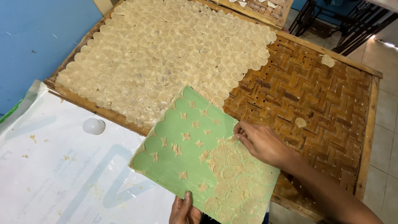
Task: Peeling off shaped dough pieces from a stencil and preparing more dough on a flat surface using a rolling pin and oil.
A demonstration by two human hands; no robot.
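Far left of the frame: one blue wall (37, 37). Below it, lower left, one white plastic sheet (62, 174) with faint grey print, carrying one small white dome-shaped object (93, 126) and a few crumbs.

Centre: one green board (186, 141), tilted, its lower right part covered with cut dough rounds (236, 182), too crowded to count exactly; its upper left part is bare apart from small star-shaped dough scraps.

Bottom centre: left hand (184, 209), thumb over the board's lower edge, gripping it; fingers hidden below.

Upper centre: one woven bamboo tray (315, 103) in a wood frame. Its left portion is packed with overlapping pale rounds (166, 54), well over a hundred. Two single rounds lie apart on the bare weave at right.

Right of centre: right hand (259, 143), fingertips pressed together, pinching a round at the board's right edge.

Far right: tiled floor (385, 116).
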